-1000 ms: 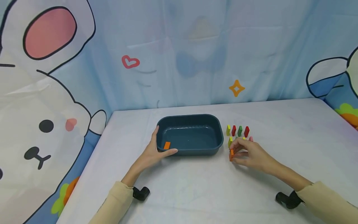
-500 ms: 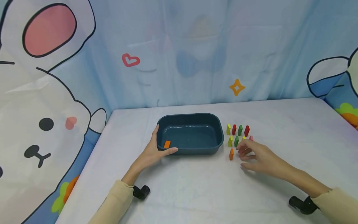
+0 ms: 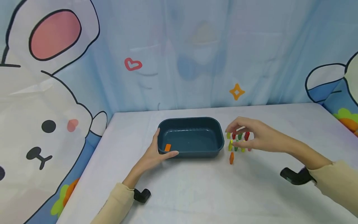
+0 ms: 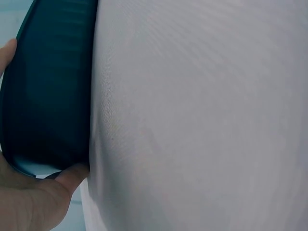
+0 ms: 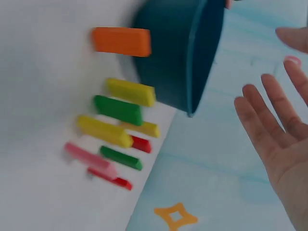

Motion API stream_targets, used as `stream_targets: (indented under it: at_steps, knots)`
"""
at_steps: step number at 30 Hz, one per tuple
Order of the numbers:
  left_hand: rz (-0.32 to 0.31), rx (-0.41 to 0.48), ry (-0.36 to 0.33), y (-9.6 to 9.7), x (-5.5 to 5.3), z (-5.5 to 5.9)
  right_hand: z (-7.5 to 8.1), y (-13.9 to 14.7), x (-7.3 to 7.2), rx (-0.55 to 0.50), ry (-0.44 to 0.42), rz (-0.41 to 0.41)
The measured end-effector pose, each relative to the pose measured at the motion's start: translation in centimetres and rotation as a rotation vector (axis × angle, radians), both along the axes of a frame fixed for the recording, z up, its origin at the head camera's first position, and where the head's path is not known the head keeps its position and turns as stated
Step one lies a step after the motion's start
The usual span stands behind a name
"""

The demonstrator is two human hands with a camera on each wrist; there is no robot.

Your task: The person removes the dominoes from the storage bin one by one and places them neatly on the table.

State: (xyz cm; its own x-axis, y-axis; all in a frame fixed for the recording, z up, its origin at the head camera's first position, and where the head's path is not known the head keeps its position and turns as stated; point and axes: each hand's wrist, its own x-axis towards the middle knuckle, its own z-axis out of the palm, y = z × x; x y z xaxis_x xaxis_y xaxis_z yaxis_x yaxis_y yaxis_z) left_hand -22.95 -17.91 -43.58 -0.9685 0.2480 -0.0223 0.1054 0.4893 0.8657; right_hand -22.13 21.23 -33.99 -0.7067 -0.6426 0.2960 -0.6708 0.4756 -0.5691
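In the head view, a dark teal plastic basin (image 3: 195, 154) stands on the table with an orange domino block (image 3: 167, 147) lying inside near its front left corner. My left hand (image 3: 153, 154) grips that corner, thumb along the front rim and fingers on the left side. Raised above rows of upright domino blocks, my right hand (image 3: 257, 134) holds nothing; its fingers are spread and partly cover them. A standing orange domino block (image 3: 231, 158) is closest to me. Behind it, the right wrist view shows yellow (image 5: 130, 91), green (image 5: 118, 110), pink (image 5: 90, 160) and red domino blocks.
White cloth (image 3: 195, 189) covers the table. A light blue curtain (image 3: 179, 62) with cartoon prints hangs along its back edge. Each wrist wears a small black camera, such as the left wrist camera (image 3: 142, 195).
My right hand has let go of the standing orange domino block, drawn back right, then risen over the rows. My left hand stays on the basin; the head view has shifted slightly.
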Motion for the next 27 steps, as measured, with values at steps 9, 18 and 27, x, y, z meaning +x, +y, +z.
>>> stream_targets:
  at_steps: [9,18,27]
  knots:
    - [0.02,-0.022,-0.004,-0.3,0.0,-0.2,1.1,-4.4,-5.0,0.057,-0.238,0.162]
    - [0.005,-0.023,-0.005,-0.2,-0.2,0.1,0.0,-10.3,-8.5,0.244,-0.47,0.256]
    - [-0.014,0.002,0.0,-0.3,-0.2,-0.1,-1.5,-16.1,-9.8,0.54,-0.581,0.227]
